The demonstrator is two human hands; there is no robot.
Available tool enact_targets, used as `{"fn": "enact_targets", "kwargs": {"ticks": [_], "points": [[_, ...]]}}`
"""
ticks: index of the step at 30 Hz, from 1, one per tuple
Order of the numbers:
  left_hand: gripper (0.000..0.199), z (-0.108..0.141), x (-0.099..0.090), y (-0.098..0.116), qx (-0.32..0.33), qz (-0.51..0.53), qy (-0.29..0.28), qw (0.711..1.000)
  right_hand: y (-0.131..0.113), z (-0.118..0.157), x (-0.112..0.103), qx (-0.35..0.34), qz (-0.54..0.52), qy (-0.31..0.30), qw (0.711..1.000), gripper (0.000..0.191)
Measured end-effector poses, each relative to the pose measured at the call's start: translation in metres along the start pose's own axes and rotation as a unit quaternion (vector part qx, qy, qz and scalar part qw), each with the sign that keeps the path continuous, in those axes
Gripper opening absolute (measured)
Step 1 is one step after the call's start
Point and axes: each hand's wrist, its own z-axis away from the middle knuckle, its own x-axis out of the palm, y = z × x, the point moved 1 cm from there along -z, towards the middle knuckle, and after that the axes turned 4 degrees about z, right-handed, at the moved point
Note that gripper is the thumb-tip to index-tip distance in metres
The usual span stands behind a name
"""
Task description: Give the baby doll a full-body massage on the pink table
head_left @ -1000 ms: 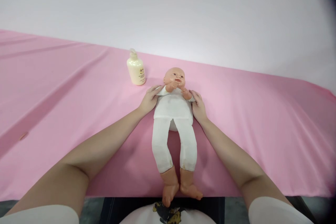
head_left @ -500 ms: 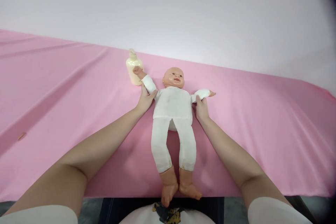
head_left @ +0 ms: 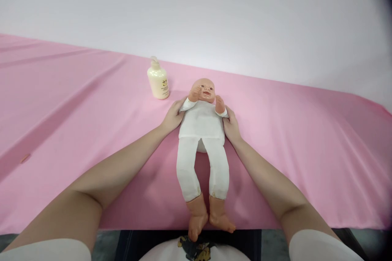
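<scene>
A baby doll (head_left: pixel 201 124) with a white cloth body lies on its back, feet toward me and over the table's front edge. Its two arms are bent up, with the plastic hands close to its face. My left hand (head_left: pixel 174 117) is closed round the doll's arm on the left, the fingertips partly hidden behind the sleeve. On the other side my right hand (head_left: pixel 232 124) grips the doll's other arm near the shoulder, its fingers partly covered by the arm and body.
A cream pump bottle (head_left: pixel 158 83) with a small printed label stands beyond my left hand, left of the doll's head. Pink cloth (head_left: pixel 290 147) with folds covers the table. A small reddish object (head_left: pixel 25 158) lies far left. Behind rises a pale surface (head_left: pixel 196 16).
The doll's arms, which were spread out to the sides, have swung inward and up toward its face. My hands moved slightly with them. The bottle's label is now uncovered.
</scene>
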Motion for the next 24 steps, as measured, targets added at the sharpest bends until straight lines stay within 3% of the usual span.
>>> {"fn": "enact_targets", "kwargs": {"ticks": [7,11,14,18,24], "points": [[0.059,0.002,0.001,-0.016,-0.125,0.074,0.074,0.987,0.002,0.001,0.002,0.045,-0.065,0.054,0.995,0.071],[0.057,0.003,-0.001,-0.027,-0.167,0.108,0.113,0.974,0.015,-0.001,0.001,0.114,-0.108,0.111,0.981,0.068],[0.057,0.003,-0.002,-0.030,-0.164,0.117,0.120,0.972,0.024,-0.002,0.002,0.143,-0.128,0.135,0.972,0.068],[0.068,0.004,-0.002,-0.027,-0.160,0.076,0.124,0.976,0.025,-0.002,0.003,0.129,-0.142,0.134,0.972,0.063],[0.064,0.001,0.000,-0.010,-0.023,-0.007,0.000,1.000,0.010,-0.004,0.001,0.023,-0.068,0.000,0.997,0.052]]}}
